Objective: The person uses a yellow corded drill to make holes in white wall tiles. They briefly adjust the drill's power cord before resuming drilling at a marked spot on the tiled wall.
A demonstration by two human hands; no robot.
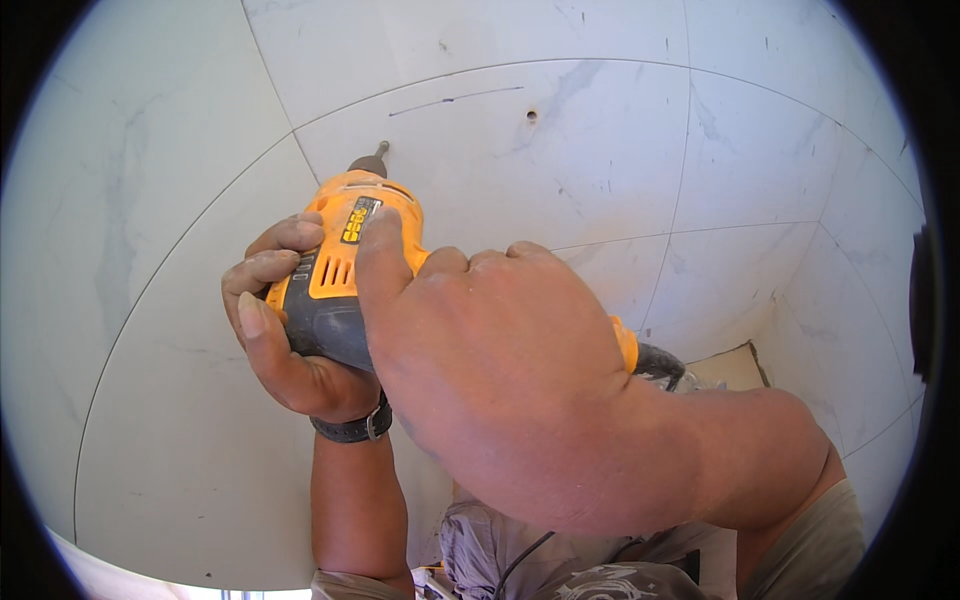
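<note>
A yellow and dark grey corded power drill (333, 275) points up and away, its bit (382, 149) meeting the marbled white wall tiles (440, 150). My left hand (285, 320) cups the drill body from the left and below, fingers curled around it; a dark watch (355, 424) is on that wrist. Across the drill's right side lies my right hand (500, 340), its index finger stretched along the housing and the other fingers wrapped round the handle. The trigger is hidden behind the right hand. The yellow handle end and dark cord sleeve show beyond the right wrist.
A small round hole (531, 116) sits in the tile right of the bit, below a thin drawn line (455, 100). Tiles meet in a corner at the right. A dark cable (520, 565) runs near my clothed legs at the bottom.
</note>
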